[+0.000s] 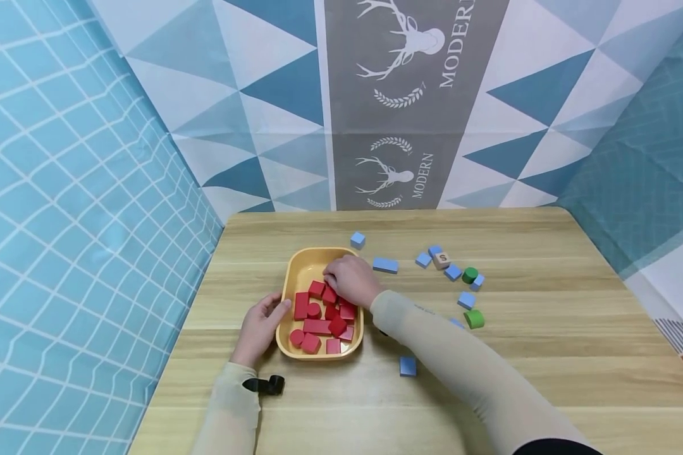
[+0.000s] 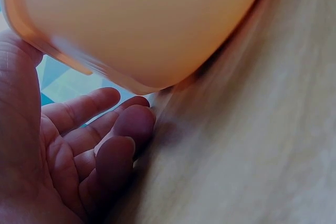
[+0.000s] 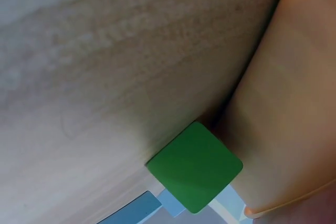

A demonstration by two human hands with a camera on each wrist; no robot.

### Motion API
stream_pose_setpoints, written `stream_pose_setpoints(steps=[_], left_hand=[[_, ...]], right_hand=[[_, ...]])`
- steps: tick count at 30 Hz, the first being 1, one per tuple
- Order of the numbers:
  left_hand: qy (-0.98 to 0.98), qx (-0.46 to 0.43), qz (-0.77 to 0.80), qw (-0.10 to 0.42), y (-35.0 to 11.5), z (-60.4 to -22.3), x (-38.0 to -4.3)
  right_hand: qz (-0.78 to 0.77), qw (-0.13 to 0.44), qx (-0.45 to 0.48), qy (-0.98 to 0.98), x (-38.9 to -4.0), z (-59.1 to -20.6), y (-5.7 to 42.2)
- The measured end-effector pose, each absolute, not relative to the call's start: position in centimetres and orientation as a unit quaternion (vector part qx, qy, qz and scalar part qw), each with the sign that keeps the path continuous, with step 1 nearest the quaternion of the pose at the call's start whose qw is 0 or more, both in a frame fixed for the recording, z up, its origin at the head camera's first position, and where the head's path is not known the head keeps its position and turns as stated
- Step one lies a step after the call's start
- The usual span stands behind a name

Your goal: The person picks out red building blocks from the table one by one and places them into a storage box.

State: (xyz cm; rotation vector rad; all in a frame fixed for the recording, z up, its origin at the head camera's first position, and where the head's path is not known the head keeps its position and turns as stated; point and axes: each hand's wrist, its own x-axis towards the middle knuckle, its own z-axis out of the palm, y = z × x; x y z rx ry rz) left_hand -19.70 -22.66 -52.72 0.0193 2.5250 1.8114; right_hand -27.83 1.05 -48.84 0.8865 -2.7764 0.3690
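A yellow-orange plastic tray [image 1: 283,332] holds several red blocks [image 1: 317,327] of various shapes. My left hand [image 1: 260,325] is at its left side, the thumb on the rim; in the left wrist view the other fingers [image 2: 113,166] curl loosely below, apart from the tray wall [image 2: 152,30]. Over the tray's far right corner, my right hand [image 1: 353,280] reaches inside with bent fingers. Its fingertips are hidden, so whether they grip a block does not show. A green block [image 3: 195,166] is close outside the tray in the right wrist view, concealed in the head view.
Scattered right of the tray are several blue blocks [image 1: 385,265], a wooden letter cube [image 1: 441,260], a green cylinder [image 1: 470,275] and a green arch-shaped block [image 1: 474,318]. One blue block [image 1: 408,366] lies near my right forearm. A patterned cloth [image 1: 284,126] hangs behind the wooden table [image 1: 523,373].
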Motion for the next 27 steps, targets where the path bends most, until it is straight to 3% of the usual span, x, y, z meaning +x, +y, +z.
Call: stream_pose_setpoints(steps=[27], left_hand=[[0.799,-0.001,0.601,0.02,-22.46,-52.63,-19.72]], right_hand=[[0.141,0.105,0.296,-0.939,-27.66,-48.71,1.26]])
